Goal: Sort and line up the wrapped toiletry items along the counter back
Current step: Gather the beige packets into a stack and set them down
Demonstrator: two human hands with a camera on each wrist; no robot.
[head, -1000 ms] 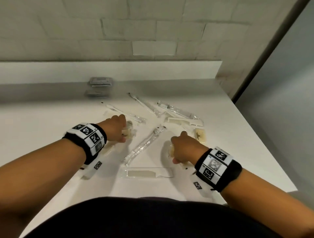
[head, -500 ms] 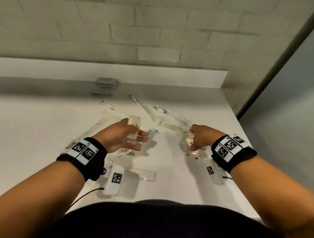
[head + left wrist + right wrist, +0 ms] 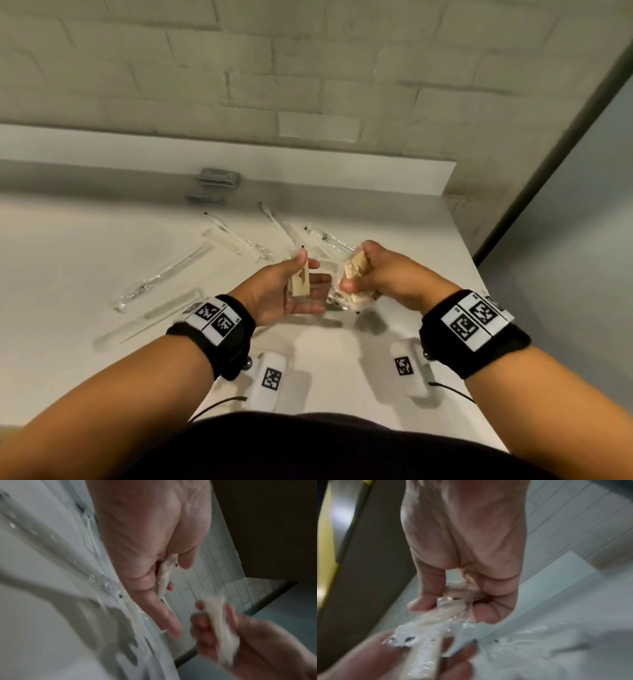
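Note:
My left hand [image 3: 308,301] is raised above the white counter [image 3: 85,257], thumb and fingers pinching a tan packet in clear wrap [image 3: 300,284]. Close to its right, my right hand [image 3: 371,274] grips a small bunch of similar wrapped tan packets [image 3: 352,275]. The left wrist view shows the left hand's packet [image 3: 165,577] edge-on, with the right hand's bunch [image 3: 221,628] blurred below. In the right wrist view the fingers curl round the bunch [image 3: 458,597]. Wrapped toothbrushes [image 3: 239,240] and wrapped combs [image 3: 171,305] lie scattered on the counter beyond and left of the hands.
A stack of grey packets [image 3: 219,178] stands at the counter back against the raised ledge [image 3: 342,171]. A long clear-wrapped item [image 3: 164,274] lies at the left. The counter's right edge [image 3: 469,260] drops off close beside my right hand.
Both hands have lifted off the counter with their packets and come together at the middle. The right hand has moved left and up, the left hand right.

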